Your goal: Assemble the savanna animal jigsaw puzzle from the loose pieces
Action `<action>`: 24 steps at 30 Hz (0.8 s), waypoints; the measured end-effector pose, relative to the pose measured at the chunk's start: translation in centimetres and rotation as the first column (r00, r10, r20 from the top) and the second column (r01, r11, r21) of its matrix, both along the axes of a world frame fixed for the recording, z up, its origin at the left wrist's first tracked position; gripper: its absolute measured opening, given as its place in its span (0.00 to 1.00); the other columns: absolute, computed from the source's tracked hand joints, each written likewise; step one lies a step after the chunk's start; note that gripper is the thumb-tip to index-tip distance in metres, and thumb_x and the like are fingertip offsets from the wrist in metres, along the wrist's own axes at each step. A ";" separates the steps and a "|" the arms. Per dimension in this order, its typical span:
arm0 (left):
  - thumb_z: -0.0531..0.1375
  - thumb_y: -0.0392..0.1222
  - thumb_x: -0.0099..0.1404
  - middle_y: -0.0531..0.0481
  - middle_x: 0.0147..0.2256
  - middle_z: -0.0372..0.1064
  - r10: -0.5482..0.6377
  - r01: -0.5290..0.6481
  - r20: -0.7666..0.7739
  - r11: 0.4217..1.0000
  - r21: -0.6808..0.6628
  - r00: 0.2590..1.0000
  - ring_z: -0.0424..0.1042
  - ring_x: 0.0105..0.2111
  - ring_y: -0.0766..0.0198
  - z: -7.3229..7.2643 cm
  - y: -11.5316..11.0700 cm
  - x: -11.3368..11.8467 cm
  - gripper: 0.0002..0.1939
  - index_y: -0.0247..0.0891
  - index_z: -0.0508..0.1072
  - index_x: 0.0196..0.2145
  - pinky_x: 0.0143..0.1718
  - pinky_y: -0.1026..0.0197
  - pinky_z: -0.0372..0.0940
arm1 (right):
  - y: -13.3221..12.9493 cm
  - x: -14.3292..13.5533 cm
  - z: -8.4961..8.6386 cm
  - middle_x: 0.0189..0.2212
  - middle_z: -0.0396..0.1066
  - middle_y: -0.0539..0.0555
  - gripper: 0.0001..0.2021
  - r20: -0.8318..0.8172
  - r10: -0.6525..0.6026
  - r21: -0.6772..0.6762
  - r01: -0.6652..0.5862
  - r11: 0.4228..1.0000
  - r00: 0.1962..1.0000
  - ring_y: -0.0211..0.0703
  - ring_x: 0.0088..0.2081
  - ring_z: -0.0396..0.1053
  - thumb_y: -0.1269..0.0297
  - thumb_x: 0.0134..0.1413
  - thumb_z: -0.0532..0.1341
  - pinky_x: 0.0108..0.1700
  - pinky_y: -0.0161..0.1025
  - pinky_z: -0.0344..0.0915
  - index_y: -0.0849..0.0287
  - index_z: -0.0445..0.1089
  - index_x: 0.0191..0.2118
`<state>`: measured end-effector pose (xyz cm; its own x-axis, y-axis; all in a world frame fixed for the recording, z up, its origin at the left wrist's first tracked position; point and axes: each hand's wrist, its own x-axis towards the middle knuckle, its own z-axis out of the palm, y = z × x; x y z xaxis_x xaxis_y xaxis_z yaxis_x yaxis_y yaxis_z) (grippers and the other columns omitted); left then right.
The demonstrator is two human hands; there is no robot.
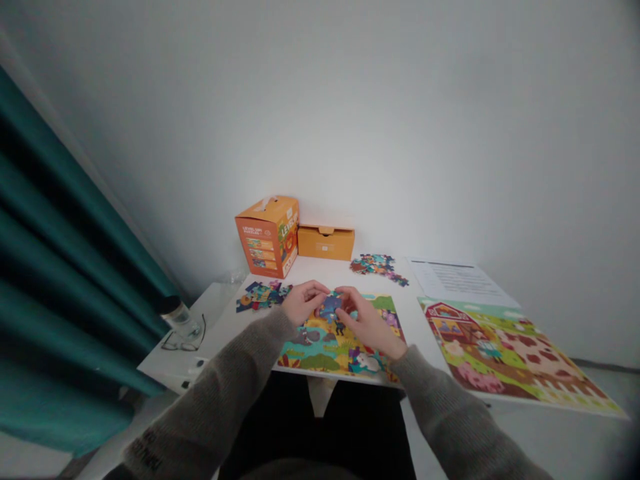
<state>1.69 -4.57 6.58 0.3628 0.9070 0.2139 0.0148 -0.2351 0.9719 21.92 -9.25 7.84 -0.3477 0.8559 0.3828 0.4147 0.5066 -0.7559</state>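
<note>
Nearest, on the table [417, 330], lies a bright animal puzzle [320, 362]. Its near part looks laid out right to the edge; the hands cover some of its far part, so whether gaps remain there cannot be told. The left hand [302, 303] and right hand [367, 325] meet over that part, fingers curled narrowly around a blue patch [331, 306]; whether they grip a loose piece or press on it is unclear. To the right is a farm picture [535, 357], apparently whole, with a printed sheet [457, 280] beyond it. Beside the left hand sits a heap of loose pieces [261, 297], and farther off, to the right, a second heap [374, 264], both seemingly unplaced. Farthest stand a puzzle box [260, 248] and an orange carton [325, 244].
</note>
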 end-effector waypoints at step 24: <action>0.57 0.37 0.64 0.45 0.34 0.75 0.478 -0.203 -0.398 0.801 0.563 0.783 0.73 0.37 0.55 -5.4 2.1 -7.0 0.08 0.39 0.77 0.35 0.44 0.54 0.66 | 7.2 -0.9 -3.8 0.47 0.68 0.60 0.21 0.568 -0.115 0.139 0.042 0.989 0.815 0.51 0.49 0.67 0.59 0.55 0.68 0.53 0.46 0.63 0.60 0.70 0.53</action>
